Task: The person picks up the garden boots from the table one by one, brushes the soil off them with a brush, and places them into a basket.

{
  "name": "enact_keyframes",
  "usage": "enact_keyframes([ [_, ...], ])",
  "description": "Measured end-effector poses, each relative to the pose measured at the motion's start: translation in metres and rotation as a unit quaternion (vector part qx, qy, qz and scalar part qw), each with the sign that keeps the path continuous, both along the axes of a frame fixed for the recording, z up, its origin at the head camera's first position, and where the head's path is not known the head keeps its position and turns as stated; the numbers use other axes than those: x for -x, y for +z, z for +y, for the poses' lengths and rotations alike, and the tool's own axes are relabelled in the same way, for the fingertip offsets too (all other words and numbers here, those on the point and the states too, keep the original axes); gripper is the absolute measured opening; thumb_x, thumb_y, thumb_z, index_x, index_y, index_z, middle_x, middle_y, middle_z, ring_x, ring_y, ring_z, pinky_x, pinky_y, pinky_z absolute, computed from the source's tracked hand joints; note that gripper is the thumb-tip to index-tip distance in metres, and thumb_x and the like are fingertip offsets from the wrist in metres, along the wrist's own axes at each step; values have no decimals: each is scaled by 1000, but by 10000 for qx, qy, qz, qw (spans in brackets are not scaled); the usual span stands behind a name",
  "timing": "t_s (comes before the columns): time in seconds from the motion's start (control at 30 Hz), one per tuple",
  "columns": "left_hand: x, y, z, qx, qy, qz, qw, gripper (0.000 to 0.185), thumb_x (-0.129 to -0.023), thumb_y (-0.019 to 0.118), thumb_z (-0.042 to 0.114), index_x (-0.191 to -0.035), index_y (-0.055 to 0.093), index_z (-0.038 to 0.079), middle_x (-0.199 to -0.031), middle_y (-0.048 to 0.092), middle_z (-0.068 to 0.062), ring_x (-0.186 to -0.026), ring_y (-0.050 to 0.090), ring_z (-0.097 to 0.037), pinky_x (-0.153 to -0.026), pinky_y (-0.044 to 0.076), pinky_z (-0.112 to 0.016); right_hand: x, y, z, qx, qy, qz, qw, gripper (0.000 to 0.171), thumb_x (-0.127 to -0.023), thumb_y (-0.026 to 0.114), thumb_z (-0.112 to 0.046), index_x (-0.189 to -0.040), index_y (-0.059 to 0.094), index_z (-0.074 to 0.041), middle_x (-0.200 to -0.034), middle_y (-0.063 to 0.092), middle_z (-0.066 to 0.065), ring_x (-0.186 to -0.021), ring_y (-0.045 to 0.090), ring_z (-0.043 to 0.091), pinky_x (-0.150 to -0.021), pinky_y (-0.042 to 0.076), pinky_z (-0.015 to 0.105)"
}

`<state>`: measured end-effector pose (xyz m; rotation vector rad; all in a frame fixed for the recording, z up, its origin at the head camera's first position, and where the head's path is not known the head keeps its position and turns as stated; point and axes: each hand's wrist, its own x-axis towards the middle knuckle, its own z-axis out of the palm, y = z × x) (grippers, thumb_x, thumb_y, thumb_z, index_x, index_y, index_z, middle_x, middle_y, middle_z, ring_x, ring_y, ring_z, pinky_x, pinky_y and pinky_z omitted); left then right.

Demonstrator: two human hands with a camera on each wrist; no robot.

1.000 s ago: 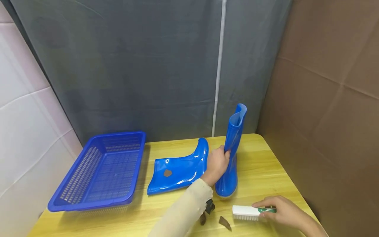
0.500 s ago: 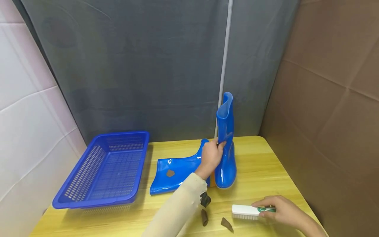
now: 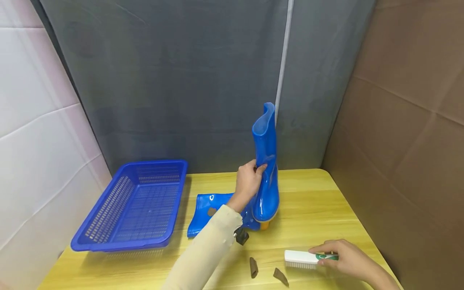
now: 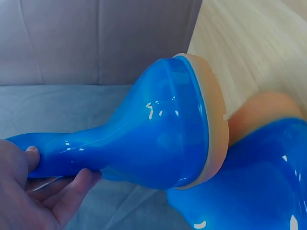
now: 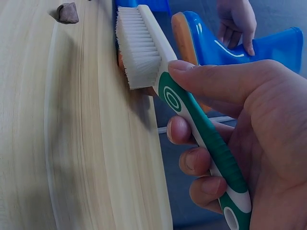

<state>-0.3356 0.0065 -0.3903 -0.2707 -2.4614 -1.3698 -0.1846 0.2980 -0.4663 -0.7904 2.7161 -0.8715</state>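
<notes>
Three drapes, grey at twelve o'clock, edge the wood-grain bench; left grip holds a rain boot, right grip a scrub brush.

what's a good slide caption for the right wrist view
Right hand grips a brush; beyond it, the left hand holds a blue boot.

The upright boot, glossy blue with an orange sole, was held opening upward near the foot of the lying boot, which showed a brown patch on its shaft. The white-and-green brush was held bristles-down over the tabletop.
</notes>
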Motion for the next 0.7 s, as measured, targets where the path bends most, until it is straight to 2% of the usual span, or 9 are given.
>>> enact_keyframes([
  [0.13,1,0,-14,-112,2,32,9999,40,-100,55,39,-123,66,9,-102,76,-9,-86,76,-25,-76,64,-39,0,0,0,-33,-7,86,10000,35,-87,70,-43,-118,73,-26,-91,68,-19,-74,48,-8,-62,43,17],
  [0.27,2,2,-32,-257,-6,55,9997,42,-100,55,39,-129,63,10,-114,75,-9,-94,76,-28,-79,63,-42,2,0,-1,-30,9,85,10000,36,-88,69,-44,-118,73,-26,-92,68,-19,-74,48,-8,-62,44,17],
  [0.5,3,13,-72,-220,262,237,9991,39,-98,59,36,-120,67,6,-103,76,-15,-83,76,-28,-68,64,-37,6,1,-1,22,99,87,9999,36,-88,69,-43,-119,72,-25,-90,67,-19,-73,47,-8,-62,44,17],
  [0.7,-3,17,-108,-377,301,207,9986,39,-99,60,35,-118,67,2,-102,76,-18,-84,76,-31,-67,64,-37,6,1,-2,37,118,-22,9999,37,-89,68,-45,-120,72,-26,-90,66,-20,-74,48,-8,-63,46,17],
])
